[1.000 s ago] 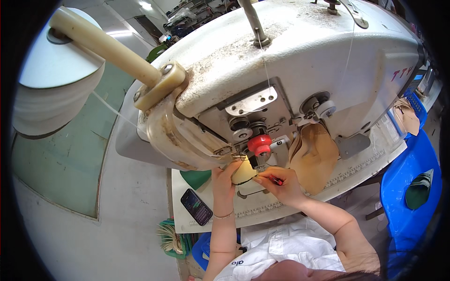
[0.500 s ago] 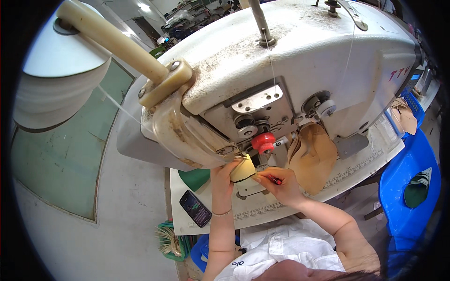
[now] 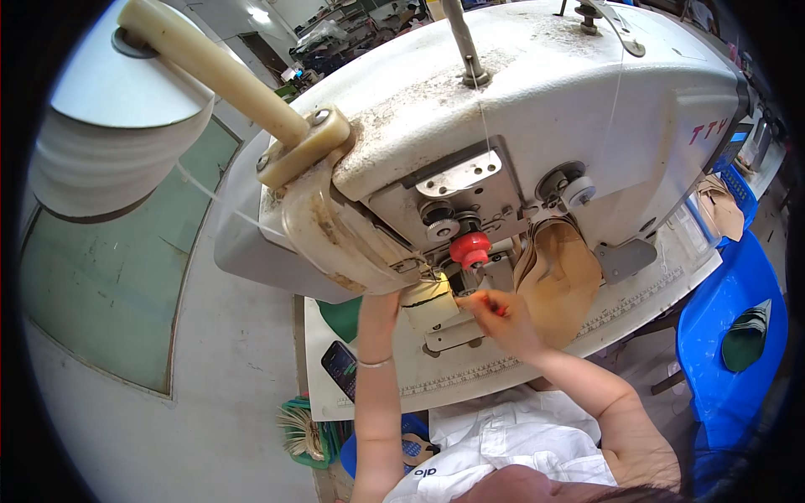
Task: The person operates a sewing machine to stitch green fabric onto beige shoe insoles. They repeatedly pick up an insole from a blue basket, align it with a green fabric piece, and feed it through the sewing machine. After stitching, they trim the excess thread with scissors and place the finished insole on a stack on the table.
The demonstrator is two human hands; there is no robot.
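Note:
A pale yellow piece [image 3: 429,307] with a dark edge line lies at the working point of a white sewing machine [image 3: 553,101], below its red knob [image 3: 470,249]. My left hand [image 3: 380,308] reaches in at the piece's left, its fingers hidden behind the machine's cloudy plastic guide [image 3: 335,243]. To the right of the piece, my right hand [image 3: 503,320] is closed around a small red tool, mostly covered by the fingers. Its fingertips come close to the piece's right edge; whether they touch cannot be made out.
Tan curved pieces [image 3: 560,277] hang at the machine's right. A phone [image 3: 339,369] lies left on the table, by a green piece [image 3: 340,318]. A big white tape roll [image 3: 109,159] hangs upper left. A blue chair [image 3: 721,293] at right bears green pieces [image 3: 745,345].
The left hand has slid left and further behind the guide, its forearm now partly over the phone. The yellow piece has shifted and shows a paler part below its dark line.

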